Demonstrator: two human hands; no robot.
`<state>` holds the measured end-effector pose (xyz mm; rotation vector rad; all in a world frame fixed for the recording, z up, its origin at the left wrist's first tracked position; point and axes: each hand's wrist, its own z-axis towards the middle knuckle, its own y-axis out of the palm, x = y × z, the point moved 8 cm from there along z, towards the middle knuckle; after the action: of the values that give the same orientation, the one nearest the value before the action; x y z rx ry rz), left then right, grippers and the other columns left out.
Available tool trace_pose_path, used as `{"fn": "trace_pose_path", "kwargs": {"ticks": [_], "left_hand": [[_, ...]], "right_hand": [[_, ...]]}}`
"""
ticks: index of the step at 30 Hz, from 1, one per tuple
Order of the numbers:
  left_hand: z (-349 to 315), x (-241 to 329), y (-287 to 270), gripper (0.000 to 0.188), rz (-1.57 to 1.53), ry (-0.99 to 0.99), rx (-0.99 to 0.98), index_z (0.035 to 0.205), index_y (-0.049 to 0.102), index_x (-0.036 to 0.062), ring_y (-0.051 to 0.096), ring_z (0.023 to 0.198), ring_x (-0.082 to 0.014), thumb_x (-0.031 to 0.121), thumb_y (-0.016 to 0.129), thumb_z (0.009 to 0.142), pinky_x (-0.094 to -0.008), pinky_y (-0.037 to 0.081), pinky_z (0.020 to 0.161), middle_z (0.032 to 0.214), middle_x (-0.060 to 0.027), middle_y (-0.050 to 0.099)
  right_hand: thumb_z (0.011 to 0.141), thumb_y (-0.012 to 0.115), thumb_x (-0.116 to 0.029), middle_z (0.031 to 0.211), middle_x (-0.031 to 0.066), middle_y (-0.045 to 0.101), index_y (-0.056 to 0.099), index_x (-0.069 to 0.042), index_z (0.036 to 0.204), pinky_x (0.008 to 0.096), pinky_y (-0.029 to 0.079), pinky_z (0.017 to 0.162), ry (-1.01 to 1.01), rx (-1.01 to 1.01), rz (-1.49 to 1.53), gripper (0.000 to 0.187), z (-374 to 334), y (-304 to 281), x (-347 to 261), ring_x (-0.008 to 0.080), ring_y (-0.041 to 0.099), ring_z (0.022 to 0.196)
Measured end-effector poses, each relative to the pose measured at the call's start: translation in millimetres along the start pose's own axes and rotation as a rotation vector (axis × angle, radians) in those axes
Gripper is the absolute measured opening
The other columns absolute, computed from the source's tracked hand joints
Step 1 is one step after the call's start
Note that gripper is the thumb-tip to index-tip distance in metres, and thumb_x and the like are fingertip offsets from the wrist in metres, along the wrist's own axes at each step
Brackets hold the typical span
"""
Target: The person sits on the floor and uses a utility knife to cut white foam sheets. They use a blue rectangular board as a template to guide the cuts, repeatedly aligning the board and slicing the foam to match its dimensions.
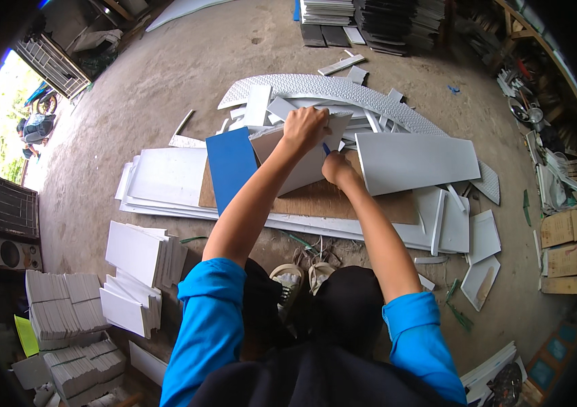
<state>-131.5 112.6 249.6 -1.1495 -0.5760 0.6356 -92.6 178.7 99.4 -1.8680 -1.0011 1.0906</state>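
Observation:
My left hand (307, 127) is closed over the upper edge of a white board (300, 167), which stands tilted on a brown wooden sheet (312, 200). Just to the right and nearer to me, my right hand (340, 167) grips a slim blue-handled knife (326, 148) against that board's right edge; its blade is too small to make out. A blue board (231, 163) leans to the left of the white one. On the right lies a larger white panel (417, 161), raised at an angle over the wooden sheet.
Behind the boards, white offcuts (258, 105) pile up against a curved textured strip (329, 85). White sheets (166, 178) lie beneath the wooden sheet. Stacked white pieces (140, 252) and tied bundles (64, 305) stand at left. Cardboard boxes (563, 244) line the right side.

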Motion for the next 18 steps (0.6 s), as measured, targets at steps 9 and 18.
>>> {"fn": "trace_pose_path", "kwargs": {"ticks": [9,18], "left_hand": [[-6,0,2,0.035,0.001,0.002,0.006,0.082,0.058,0.0061,0.061,0.060,-0.0297,0.038,0.065,0.068,-0.0381,0.048,0.051,0.062,-0.0126,0.059],[0,5,-4,0.035,-0.022,0.049,-0.013,0.085,0.057,0.0047,0.061,0.059,-0.0289,0.036,0.064,0.070,-0.0384,0.047,0.050,0.061,-0.0126,0.059]], "right_hand": [[0.081,0.038,-0.014,0.104,0.0303,0.053,0.046,0.008,0.106,0.0415,0.043,0.085,0.032,0.038,0.185,0.034,-46,-8,-1,0.0397,0.053,0.098],[0.080,0.039,-0.011,0.110,0.0262,0.051,0.054,0.006,0.105,0.0419,0.041,0.088,0.158,-0.147,0.132,0.033,-17,75,52,0.0373,0.050,0.104]]}}
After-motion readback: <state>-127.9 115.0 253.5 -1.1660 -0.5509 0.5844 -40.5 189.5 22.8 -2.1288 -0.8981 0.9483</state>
